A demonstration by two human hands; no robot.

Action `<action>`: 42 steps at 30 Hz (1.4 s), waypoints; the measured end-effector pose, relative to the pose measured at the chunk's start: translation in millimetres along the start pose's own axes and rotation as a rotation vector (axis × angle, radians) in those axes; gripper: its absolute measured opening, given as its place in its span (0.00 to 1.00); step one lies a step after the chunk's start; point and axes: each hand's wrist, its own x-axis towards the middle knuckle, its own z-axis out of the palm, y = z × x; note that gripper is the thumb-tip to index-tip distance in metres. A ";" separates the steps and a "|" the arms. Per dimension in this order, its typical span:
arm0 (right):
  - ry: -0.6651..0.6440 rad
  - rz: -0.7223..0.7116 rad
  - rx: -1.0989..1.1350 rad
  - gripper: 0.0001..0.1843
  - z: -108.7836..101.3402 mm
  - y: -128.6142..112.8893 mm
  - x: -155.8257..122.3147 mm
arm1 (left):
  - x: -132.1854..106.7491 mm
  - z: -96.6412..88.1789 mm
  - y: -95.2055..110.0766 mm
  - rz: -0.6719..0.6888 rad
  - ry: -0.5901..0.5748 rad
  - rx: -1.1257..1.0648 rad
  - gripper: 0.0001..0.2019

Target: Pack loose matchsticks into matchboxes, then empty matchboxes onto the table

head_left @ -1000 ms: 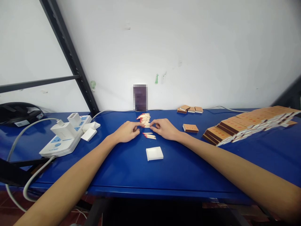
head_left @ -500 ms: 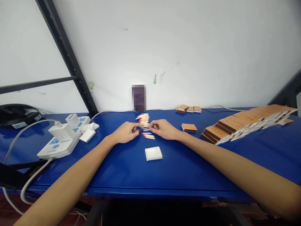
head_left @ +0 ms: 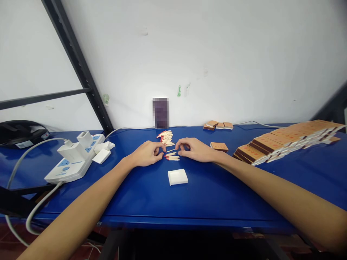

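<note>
My left hand (head_left: 148, 154) rests at the red-headed ends of the matches, thumb and forefinger curved and apart. Facing it from the other side, my right hand (head_left: 195, 150) has its fingers curled and thumb apart at the plain ends. Between the fingertips lies a single match (head_left: 170, 150), slightly slanted; whether either hand touches it is too small to tell. A small group of matches (head_left: 172, 158) sits just nearer to me, and a larger pile of matches (head_left: 167, 137) lies behind. Closest to me is a white matchbox tray (head_left: 178, 177).
Orange matchboxes (head_left: 273, 141) are stacked at the right. One matchbox (head_left: 219, 146) lies beside my right hand; several more (head_left: 218, 125) are by the wall. A power strip (head_left: 77, 162) with chargers and cables occupies the left, near white trays (head_left: 102, 156). A dark pixelated panel (head_left: 160, 112) leans against the wall.
Both hands have come slightly nearer to me, from the large pile toward the small group. Their fingers have spread a little, and a match now lies between them.
</note>
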 end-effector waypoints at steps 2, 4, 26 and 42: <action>0.043 -0.023 -0.035 0.05 -1.9 -2.5 0.0 | 0.0 -0.2 0.5 0.012 0.013 0.000 0.09; 0.044 -0.056 -0.046 0.05 -2.9 -4.9 0.3 | -0.1 -0.2 1.1 0.040 0.014 -0.007 0.09; -0.006 -0.095 -0.291 0.08 13.2 -5.9 -0.3 | 0.9 5.3 7.0 0.054 -0.040 0.012 0.16; 0.109 -0.049 -0.188 0.06 18.8 13.5 9.9 | 3.3 7.2 -3.0 0.001 0.057 -0.044 0.17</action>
